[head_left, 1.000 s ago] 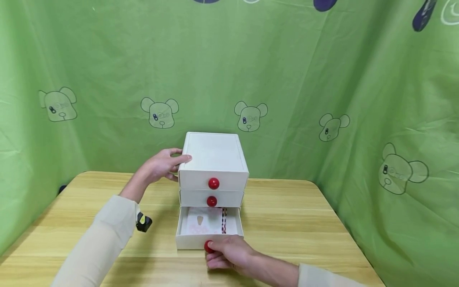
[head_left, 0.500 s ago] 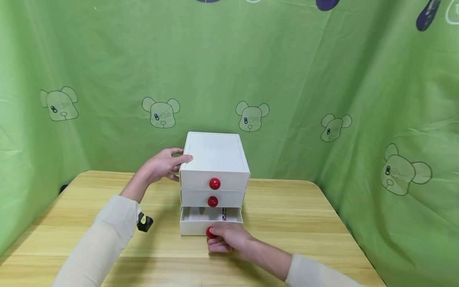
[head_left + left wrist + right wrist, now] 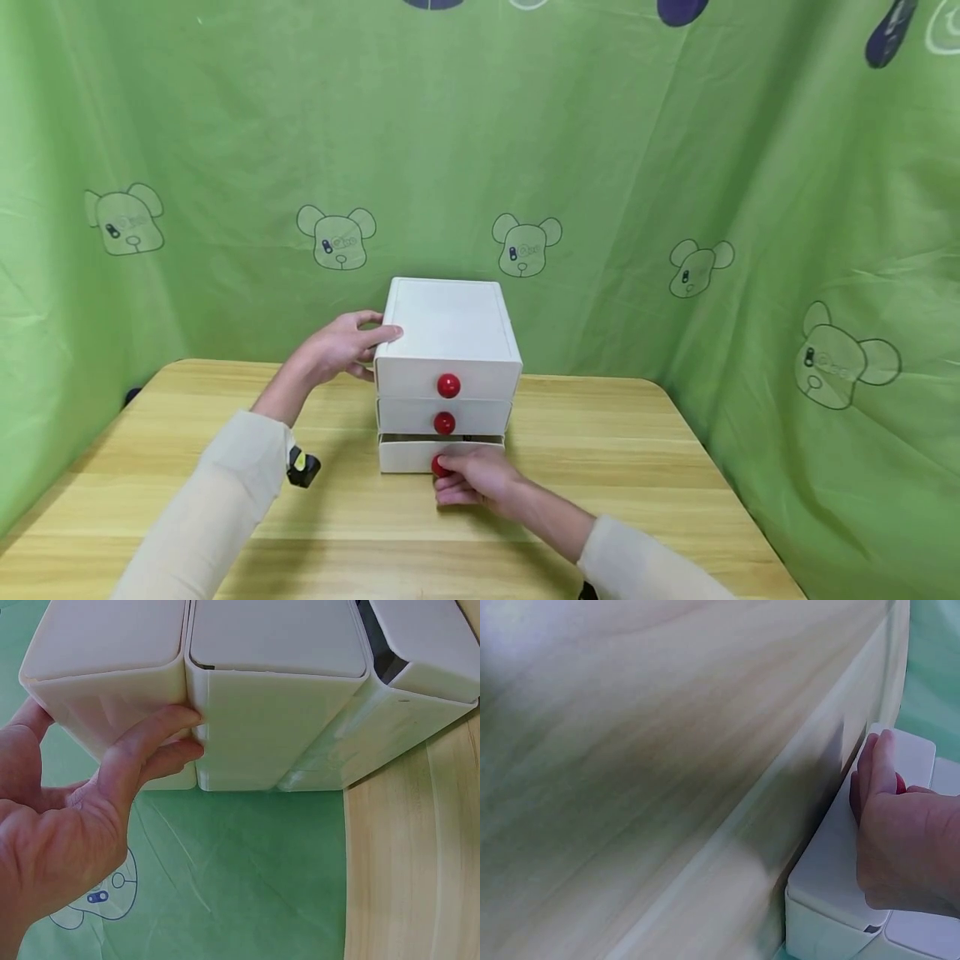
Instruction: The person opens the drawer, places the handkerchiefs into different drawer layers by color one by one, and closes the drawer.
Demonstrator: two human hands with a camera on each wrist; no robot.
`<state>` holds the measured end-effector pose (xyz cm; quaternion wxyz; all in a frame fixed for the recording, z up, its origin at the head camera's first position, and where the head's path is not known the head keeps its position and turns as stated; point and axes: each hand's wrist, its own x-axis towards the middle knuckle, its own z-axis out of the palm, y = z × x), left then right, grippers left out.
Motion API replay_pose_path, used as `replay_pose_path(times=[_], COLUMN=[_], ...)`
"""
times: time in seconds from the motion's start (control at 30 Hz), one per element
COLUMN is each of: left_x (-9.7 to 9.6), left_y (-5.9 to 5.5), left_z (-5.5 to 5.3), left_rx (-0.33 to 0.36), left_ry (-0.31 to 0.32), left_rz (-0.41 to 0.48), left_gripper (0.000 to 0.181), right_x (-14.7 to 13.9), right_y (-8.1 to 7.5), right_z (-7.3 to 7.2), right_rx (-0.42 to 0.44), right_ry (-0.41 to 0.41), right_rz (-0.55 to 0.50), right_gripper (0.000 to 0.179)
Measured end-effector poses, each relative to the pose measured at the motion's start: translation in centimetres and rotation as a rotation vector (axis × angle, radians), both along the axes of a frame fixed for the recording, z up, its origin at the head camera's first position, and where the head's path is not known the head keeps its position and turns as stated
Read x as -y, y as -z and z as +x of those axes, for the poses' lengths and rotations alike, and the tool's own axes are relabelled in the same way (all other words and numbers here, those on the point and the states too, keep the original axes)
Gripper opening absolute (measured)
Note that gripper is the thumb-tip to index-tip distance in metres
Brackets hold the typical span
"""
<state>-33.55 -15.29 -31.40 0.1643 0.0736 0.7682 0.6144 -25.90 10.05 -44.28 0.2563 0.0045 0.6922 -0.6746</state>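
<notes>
A white three-drawer desktop cabinet (image 3: 450,321) stands on the wooden table. Its bottom drawer (image 3: 401,456) juts out slightly, with a narrow dark gap above its front. My right hand (image 3: 483,479) pinches that drawer's red round knob (image 3: 439,467) between thumb and fingers; most of the knob is covered in the right wrist view. At the cabinet's upper left edge, my left hand (image 3: 341,346) holds on with the thumb over the top and the fingers against the side. The left wrist view shows those fingers (image 3: 161,724) pressed to the side wall near the seam between the drawer units.
Red knobs mark the top drawer (image 3: 405,377) and the middle drawer (image 3: 405,415), both pushed in. A green curtain (image 3: 435,125) printed with bear heads hangs behind and beside the table (image 3: 600,467). A black device (image 3: 302,467) sits at the left wrist.
The bottom drawer has slid back into the cabinet, with my right hand moving along on its knob. The paper and striped item inside are now hidden. My left hand has stayed in place.
</notes>
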Motion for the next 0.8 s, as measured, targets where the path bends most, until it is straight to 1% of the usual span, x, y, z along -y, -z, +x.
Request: replay_pose_path(times=[0.23, 0.4, 0.57, 0.8], left_x=[0.1, 0.0, 0.0, 0.0], left_y=[0.4, 0.3, 0.1, 0.0], left_z=[-0.3, -0.2, 0.0, 0.0], left_rx=[0.000, -0.003, 0.004, 0.003], left_ry=[-0.008, 0.000, -0.004, 0.001], left_rz=[0.001, 0.005, 0.007, 0.008], left_gripper=[0.085, 0.082, 0.082, 0.082], right_x=[0.0, -0.1, -0.1, 0.0], right_y=[0.1, 0.2, 0.2, 0.2], right_z=[-0.9, -1.3, -1.4, -1.4], right_rx=[0.001, 0.010, 0.014, 0.015], right_ry=[-0.002, 0.001, -0.002, 0.012], right_rz=[-0.008, -0.012, -0.014, -0.034], right_gripper=[0.030, 0.030, 0.028, 0.028])
